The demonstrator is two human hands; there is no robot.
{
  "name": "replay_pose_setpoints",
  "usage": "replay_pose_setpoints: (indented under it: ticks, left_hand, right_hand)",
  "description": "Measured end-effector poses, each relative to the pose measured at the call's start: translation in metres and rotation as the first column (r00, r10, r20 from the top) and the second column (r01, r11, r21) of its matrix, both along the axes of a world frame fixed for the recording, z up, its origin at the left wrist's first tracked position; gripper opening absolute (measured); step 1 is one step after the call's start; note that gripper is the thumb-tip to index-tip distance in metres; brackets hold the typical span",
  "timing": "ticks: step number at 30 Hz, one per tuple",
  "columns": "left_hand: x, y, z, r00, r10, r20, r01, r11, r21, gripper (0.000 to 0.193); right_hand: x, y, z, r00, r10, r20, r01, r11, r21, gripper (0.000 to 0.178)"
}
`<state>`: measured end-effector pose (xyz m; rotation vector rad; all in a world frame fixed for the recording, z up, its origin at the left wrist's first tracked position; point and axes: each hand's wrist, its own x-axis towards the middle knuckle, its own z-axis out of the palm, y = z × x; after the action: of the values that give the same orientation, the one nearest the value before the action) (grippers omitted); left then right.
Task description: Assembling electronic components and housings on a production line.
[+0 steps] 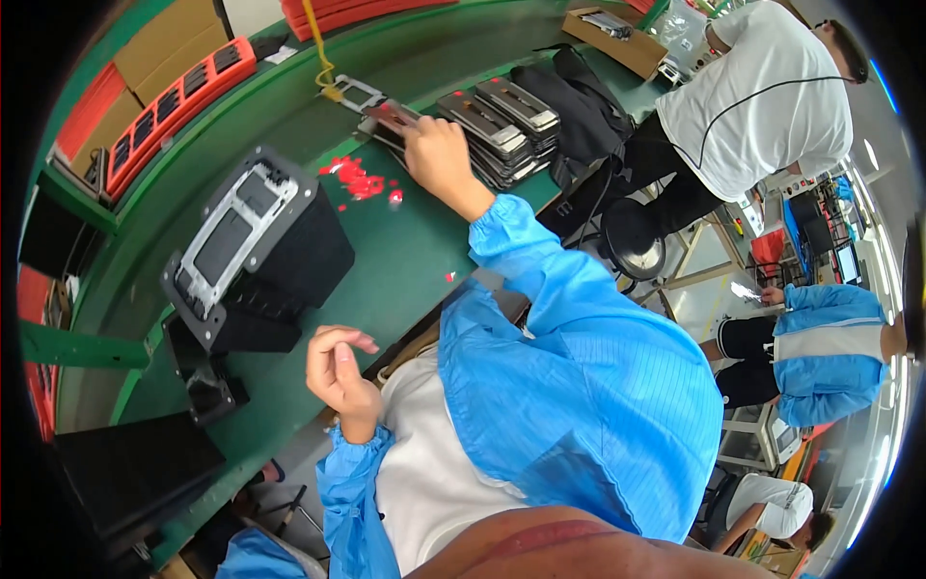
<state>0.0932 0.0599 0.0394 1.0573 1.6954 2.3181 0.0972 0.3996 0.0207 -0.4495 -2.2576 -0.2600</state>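
Observation:
My right hand (439, 159) reaches across the green workbench (386, 241), its fingers closed on the edge of a flat thin metal plate (394, 114). This plate lies at the left end of stacked flat grey plates (492, 121); its far part is partly hidden by my fingers. My left hand (342, 374) is raised near my body, fingers loosely curled and apart, with nothing in it. Left of centre stands a black housing (299, 256) with a silvery metal frame (231, 241) on its top. Small red scraps (357, 181) lie between it and my right hand.
A yellow coiled cord (323, 72) hangs over the bench's far side. A red tray with black parts (178, 106) sits on the left shelf. A black bag (584, 106) lies beside the plates. A black box (140, 473) stands at lower left. Other people (762, 96) are at right.

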Motion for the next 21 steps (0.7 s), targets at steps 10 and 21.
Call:
replay_pose_setpoints:
  ticks: [10,21]
  left_hand:
    - [0.008,0.071,0.046,0.887,-0.372,0.274,0.369,0.927,0.067,0.060]
    - [0.011,0.051,0.005,0.945,-0.273,-0.180,0.182,0.897,-0.404,0.065]
  right_hand:
    - [0.104,-0.132,0.084,0.723,0.517,-0.458,-0.684,0.626,-0.374,0.035]
    - [0.077,-0.135,0.050,0.622,0.129,-0.773,-0.676,-0.411,-0.612,0.017]
